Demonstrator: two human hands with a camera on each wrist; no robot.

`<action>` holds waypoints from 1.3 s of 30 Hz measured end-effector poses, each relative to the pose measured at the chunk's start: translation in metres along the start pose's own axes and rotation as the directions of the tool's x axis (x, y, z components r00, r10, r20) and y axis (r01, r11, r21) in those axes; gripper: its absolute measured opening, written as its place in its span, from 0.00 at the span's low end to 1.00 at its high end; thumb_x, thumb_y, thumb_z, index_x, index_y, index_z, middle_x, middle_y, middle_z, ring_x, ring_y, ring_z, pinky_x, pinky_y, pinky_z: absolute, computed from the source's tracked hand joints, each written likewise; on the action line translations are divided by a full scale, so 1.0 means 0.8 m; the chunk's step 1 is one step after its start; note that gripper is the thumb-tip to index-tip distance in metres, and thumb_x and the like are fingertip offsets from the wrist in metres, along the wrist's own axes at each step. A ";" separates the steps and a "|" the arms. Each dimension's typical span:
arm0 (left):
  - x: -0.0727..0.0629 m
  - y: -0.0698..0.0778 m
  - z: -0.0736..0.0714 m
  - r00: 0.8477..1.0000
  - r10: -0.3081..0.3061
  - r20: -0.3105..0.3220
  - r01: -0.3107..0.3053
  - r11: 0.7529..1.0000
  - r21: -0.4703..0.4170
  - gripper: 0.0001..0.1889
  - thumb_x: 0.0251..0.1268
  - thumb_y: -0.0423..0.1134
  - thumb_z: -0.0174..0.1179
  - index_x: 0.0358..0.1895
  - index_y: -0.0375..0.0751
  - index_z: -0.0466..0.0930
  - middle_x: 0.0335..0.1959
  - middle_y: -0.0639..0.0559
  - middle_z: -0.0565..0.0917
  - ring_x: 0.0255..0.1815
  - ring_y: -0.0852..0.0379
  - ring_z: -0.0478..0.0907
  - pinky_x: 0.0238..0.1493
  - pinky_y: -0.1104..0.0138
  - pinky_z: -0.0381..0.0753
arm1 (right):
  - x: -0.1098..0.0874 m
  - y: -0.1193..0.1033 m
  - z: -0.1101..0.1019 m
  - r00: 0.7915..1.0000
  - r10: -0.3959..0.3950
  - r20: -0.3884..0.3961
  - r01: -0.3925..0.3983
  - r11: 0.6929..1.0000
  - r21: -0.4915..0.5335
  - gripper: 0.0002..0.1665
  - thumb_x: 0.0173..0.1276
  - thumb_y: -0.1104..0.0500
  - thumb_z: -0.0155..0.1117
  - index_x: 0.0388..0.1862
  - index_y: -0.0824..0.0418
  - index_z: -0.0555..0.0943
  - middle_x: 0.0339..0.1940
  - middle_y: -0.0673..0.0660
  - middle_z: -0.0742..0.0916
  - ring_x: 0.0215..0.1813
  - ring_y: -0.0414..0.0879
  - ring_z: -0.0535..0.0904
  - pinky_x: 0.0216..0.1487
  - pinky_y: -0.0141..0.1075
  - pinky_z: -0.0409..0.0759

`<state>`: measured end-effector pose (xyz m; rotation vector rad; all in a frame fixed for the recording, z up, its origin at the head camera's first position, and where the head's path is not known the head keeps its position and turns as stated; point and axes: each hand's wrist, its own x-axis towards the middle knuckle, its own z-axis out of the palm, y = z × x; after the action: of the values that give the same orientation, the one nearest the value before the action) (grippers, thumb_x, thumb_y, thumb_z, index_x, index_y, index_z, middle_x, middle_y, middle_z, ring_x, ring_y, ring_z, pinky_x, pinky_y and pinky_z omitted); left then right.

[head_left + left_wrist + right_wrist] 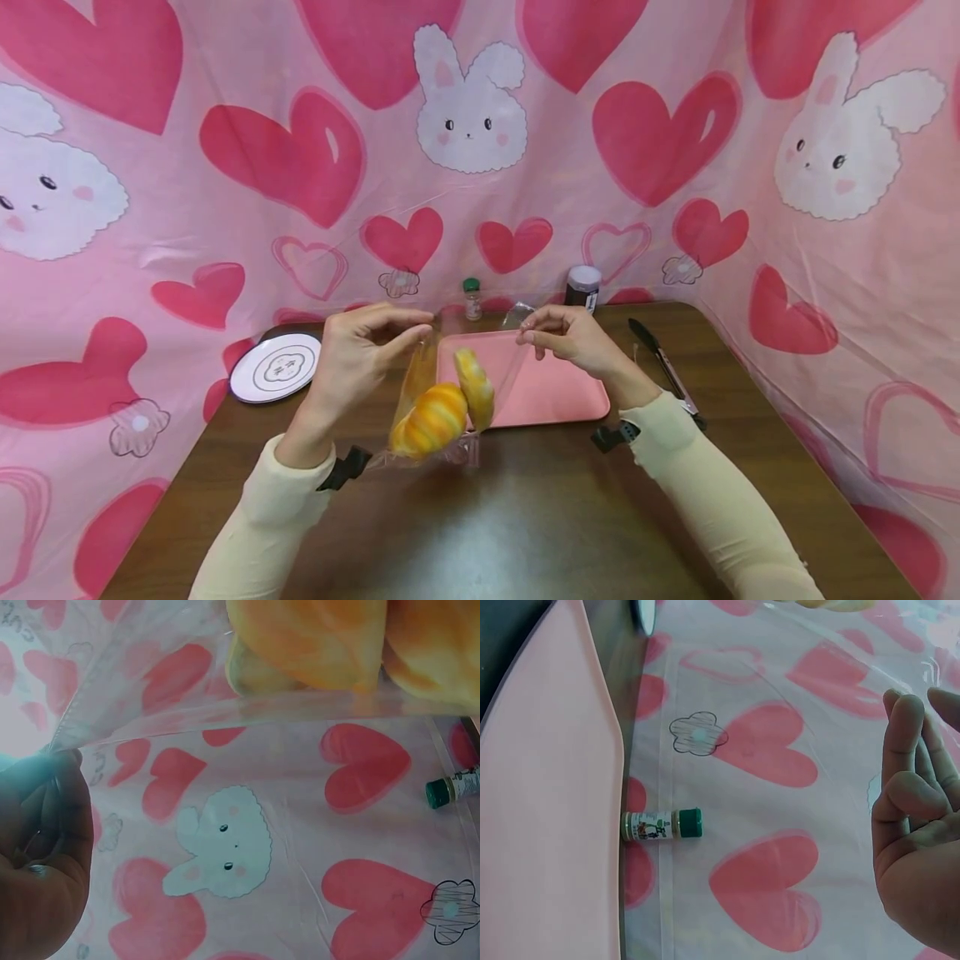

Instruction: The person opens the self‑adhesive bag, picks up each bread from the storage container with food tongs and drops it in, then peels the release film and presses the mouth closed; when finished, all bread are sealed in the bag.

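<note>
A clear plastic bag (420, 371) hangs above the table between my two hands. Inside it is a plump orange-yellow bread roll shaped like a croissant (430, 422), with a longer, paler yellow bread piece (476, 388) beside it. My left hand (351, 357) pinches one upper corner of the bag between thumb and fingers; the left wrist view also shows this grip on the bag's edge. At the opposite upper corner, my right hand (573, 340) pinches the film with its fingertips. Behind the bag lies a pink tray (555, 392), partly hidden by it.
A white plate (258, 375) with a printed flower lies at the left. Tongs (670, 367) with black tips lie at the right. A green-capped spice jar (472, 300) and a dark jar with a pale lid (582, 289) stand at the back, before the heart-patterned cloth (465, 192).
</note>
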<state>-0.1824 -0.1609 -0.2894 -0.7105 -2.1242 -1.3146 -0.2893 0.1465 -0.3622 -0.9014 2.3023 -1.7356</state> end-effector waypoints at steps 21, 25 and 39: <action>0.007 -0.009 -0.021 0.985 -0.152 0.083 0.156 0.987 -0.048 0.10 0.55 0.34 0.74 0.42 0.42 0.91 0.35 0.59 0.91 0.30 0.60 0.85 0.31 0.72 0.83 | -0.003 -0.022 -0.019 0.992 -0.091 -0.088 0.094 0.995 0.032 0.10 0.69 0.62 0.66 0.43 0.70 0.83 0.32 0.54 0.91 0.24 0.45 0.79 0.21 0.29 0.66; 0.010 -0.017 -0.024 0.982 -0.169 0.086 0.171 0.985 -0.023 0.10 0.55 0.35 0.74 0.42 0.42 0.91 0.33 0.62 0.90 0.29 0.61 0.85 0.29 0.71 0.82 | -0.006 -0.029 -0.024 0.988 -0.112 -0.104 0.113 0.993 0.011 0.10 0.69 0.63 0.66 0.43 0.70 0.83 0.29 0.47 0.90 0.25 0.41 0.79 0.21 0.29 0.68; 0.015 -0.030 -0.029 0.966 -0.233 0.112 0.233 0.972 0.015 0.07 0.57 0.36 0.73 0.39 0.44 0.91 0.30 0.57 0.90 0.28 0.62 0.85 0.27 0.71 0.80 | -0.009 -0.041 -0.033 0.986 -0.142 -0.085 0.140 0.990 -0.035 0.13 0.68 0.64 0.67 0.48 0.69 0.84 0.34 0.49 0.92 0.25 0.44 0.80 0.29 0.34 0.82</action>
<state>-0.2036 -0.1897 -0.2875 -0.5581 -2.3579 -1.4224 -0.2821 0.1673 -0.3254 -1.0369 2.3769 -1.8364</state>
